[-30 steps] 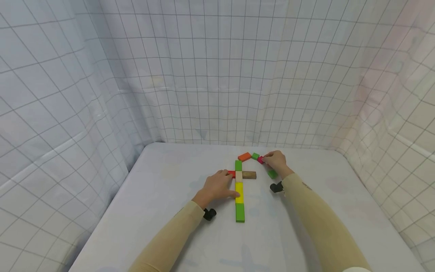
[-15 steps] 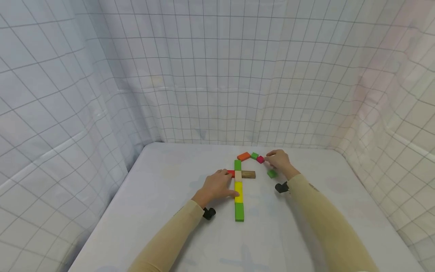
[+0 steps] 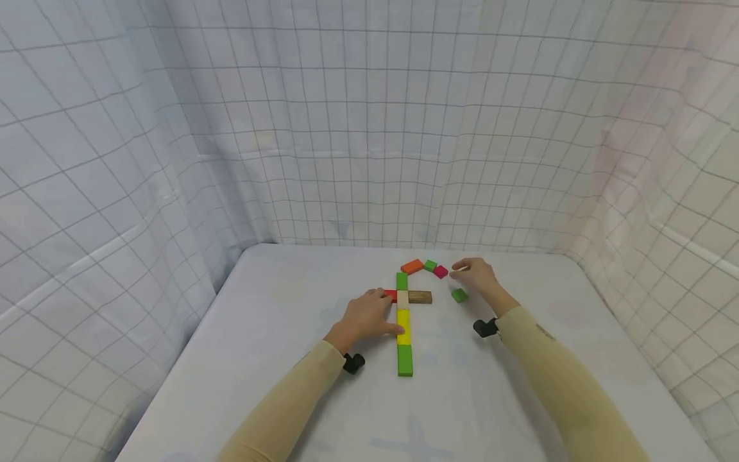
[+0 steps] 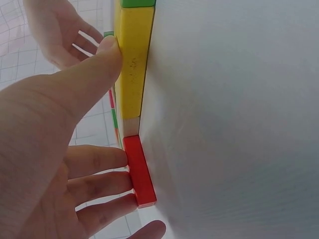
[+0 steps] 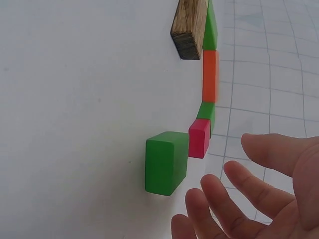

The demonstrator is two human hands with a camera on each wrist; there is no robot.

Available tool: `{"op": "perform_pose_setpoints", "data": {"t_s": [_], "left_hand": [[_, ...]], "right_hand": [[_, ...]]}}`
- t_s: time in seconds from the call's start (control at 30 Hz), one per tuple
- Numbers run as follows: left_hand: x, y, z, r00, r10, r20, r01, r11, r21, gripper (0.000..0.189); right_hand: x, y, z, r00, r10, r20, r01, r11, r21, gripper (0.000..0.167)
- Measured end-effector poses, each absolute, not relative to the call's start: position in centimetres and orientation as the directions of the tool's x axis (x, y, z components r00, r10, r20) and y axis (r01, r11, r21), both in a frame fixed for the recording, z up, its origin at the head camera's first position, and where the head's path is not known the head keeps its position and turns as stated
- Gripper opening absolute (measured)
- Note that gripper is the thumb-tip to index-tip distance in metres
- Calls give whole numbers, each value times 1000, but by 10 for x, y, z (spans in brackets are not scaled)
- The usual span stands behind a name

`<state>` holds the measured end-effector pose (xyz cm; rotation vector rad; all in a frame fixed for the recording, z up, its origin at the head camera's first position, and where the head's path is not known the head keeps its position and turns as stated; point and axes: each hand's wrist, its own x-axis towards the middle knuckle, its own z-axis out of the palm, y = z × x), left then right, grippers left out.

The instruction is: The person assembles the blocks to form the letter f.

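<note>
Colored wooden blocks form a cross on the white table. My left hand (image 3: pixel 366 314) lies along its left side, fingertips at the red block (image 4: pixel 140 172) and thumb on the yellow block (image 4: pixel 133 64). A pale block (image 3: pixel 402 299) sits at the crossing, with a brown wood-grain block (image 3: pixel 420 297) to its right. From the top green block (image 3: pixel 401 281), an orange block (image 3: pixel 412 266), a small green block (image 3: pixel 430 264) and a pink block (image 3: pixel 441 272) curve rightward. My right hand (image 3: pixel 476 276) hovers just right of the pink block, fingers apart and holding nothing. Below it lies a separate green block (image 3: pixel 459 295).
A long green block (image 3: pixel 405 360) ends the column nearest me. Grid-patterned white curtains (image 3: pixel 358 128) enclose the table (image 3: pixel 277 359) at the back and sides. Black wrist-worn cameras (image 3: pixel 485 328) show beneath both sleeves.
My right hand has let go of the pink block and drawn back a little to the right, fingers spreading. The left hand stays in place on the blocks.
</note>
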<state>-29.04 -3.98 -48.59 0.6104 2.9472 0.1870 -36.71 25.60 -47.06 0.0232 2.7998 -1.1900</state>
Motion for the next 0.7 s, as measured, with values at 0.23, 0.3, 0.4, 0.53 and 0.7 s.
{"op": "perform_pose_setpoints", "data": {"t_s": [0.23,0.3,0.4,0.53,0.7], "left_hand": [[-293,-41,-489,-910,404,-95,388,909,153,90],[-293,-41,-489,-909,408,-92,390,906,161,90],[-292,-41,-489,-908,410,-91,393,906,161,91],[-292,-41,-488,-906,414,-88,398,904,155,91],[-292,-41,-489,-906,416,-80,401,903,153,92]], "right_hand": [[-352,257,-473,-993,-55,-103,32,719,-694,36],[-348,259,-474,-991,-74,-107,19,734,-679,37],[-341,262,-476,-989,-99,-114,2,746,-666,38],[-336,268,-482,-985,-132,-114,-23,749,-662,38],[-333,273,-489,-983,-162,-89,-62,740,-670,39]]}}
